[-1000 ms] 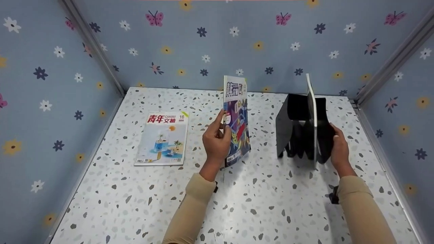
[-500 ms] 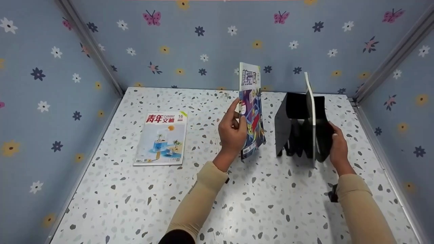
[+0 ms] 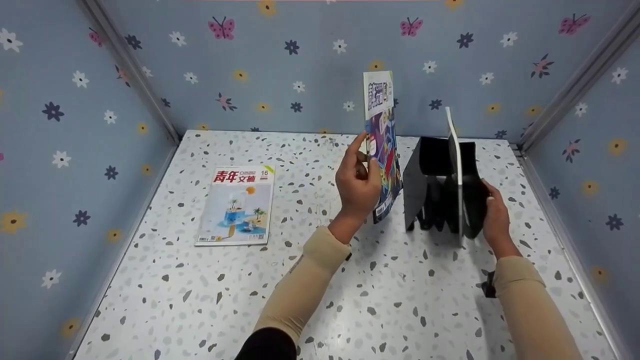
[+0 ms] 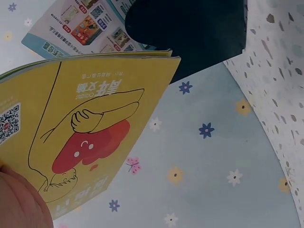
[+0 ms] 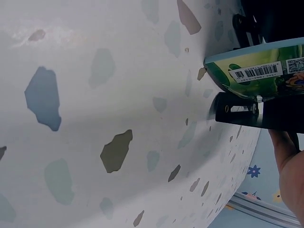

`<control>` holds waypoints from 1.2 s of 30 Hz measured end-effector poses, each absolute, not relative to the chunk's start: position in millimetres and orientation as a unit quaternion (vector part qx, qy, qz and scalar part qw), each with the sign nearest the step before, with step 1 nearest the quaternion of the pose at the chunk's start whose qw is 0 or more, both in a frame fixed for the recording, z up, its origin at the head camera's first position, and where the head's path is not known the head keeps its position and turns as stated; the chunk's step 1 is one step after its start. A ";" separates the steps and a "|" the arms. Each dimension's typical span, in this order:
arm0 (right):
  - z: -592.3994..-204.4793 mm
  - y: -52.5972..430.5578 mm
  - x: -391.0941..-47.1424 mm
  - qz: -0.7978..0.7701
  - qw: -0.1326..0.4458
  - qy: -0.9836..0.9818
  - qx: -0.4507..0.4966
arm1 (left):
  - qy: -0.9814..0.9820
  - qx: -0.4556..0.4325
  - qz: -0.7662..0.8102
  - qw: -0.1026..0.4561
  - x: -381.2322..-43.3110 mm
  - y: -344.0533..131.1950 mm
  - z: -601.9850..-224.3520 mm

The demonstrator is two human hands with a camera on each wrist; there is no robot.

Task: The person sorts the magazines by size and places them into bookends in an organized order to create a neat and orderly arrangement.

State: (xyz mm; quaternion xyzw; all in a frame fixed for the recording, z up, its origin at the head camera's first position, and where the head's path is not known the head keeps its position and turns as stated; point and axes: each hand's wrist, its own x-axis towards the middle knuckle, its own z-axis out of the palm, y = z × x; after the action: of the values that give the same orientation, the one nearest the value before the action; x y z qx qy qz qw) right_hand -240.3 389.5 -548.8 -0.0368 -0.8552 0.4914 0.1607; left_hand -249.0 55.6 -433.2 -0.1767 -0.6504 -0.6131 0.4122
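Note:
My left hand (image 3: 357, 182) pinches a purple-covered magazine (image 3: 385, 125) by its spine side, fingers behind and thumb in front. The magazine is upright, just left of a black magazine rack (image 3: 414, 185); its yellow back cover (image 4: 95, 128) faces the left wrist view. My right hand (image 3: 496, 215) grips the rack's right side panel, with the fingers mostly hidden behind it. Inside the rack, near that panel, another magazine (image 3: 458, 165) stands on edge, spine toward me. The right wrist view shows its green barcode corner (image 5: 256, 76) beside the black panel.
A magazine with a blue-and-white beach cover (image 3: 237, 205) lies flat on the speckled table (image 3: 390, 300) at the left. Flower-patterned walls (image 3: 320, 65) enclose the table at the back and both sides. The rack stands toward the right back.
My left hand has carried the purple-covered magazine rightward and up, closer to the rack. My right hand stays on the rack's side panel, and the flat magazine has not moved.

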 end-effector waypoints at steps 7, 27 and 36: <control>-548.0 388.4 -239.3 0.488 0.160 -0.857 -0.039 | -0.643 -0.205 -0.611 0.415 -249.7 73.0 -423.9; -551.2 388.6 -240.9 0.502 0.178 -0.846 -0.030 | -0.600 -0.267 -0.586 0.475 -246.4 121.4 -424.2; -551.8 390.7 -242.1 0.496 0.186 -0.847 -0.026 | -0.597 -0.271 -0.585 0.479 -248.2 137.1 -422.7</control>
State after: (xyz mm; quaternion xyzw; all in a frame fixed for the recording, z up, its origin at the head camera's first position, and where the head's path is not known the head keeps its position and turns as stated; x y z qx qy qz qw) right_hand -242.1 390.7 -551.8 -0.0261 -0.8475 0.4963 0.1864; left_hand -248.2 137.1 -422.7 -0.2705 -0.5968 -0.5845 0.4785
